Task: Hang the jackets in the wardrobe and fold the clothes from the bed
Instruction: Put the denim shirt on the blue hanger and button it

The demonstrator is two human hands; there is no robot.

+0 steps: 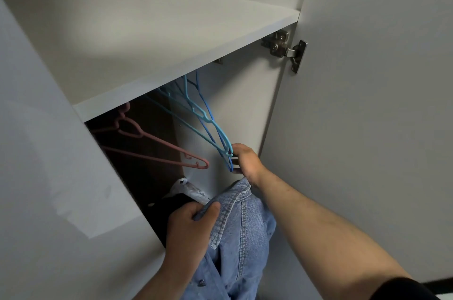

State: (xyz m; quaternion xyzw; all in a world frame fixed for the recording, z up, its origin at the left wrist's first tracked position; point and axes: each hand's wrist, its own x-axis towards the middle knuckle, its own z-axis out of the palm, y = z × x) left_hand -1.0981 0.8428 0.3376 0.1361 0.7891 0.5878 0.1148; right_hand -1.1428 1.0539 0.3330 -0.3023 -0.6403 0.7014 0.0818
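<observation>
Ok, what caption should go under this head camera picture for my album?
Right hand grips the blue hangers in the wardrobe while the left hand holds a denim jacket.

White wardrobe (pixel 245 103): shelf (pixel 147 30) over dark compartment; door (pixel 367 128) open at right, steel hinge (pixel 284 46).

Right grip (pixel 245 160) stretched forward, fingers pinching; left grip (pixel 190 227) lower, fingers and thumb curled tight.

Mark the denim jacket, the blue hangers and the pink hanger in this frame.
denim jacket (pixel 241 221), head view, just below the collar.
blue hangers (pixel 201 113), head view, light blue shoulder arm.
pink hanger (pixel 166 144), head view, upper arm.
</observation>
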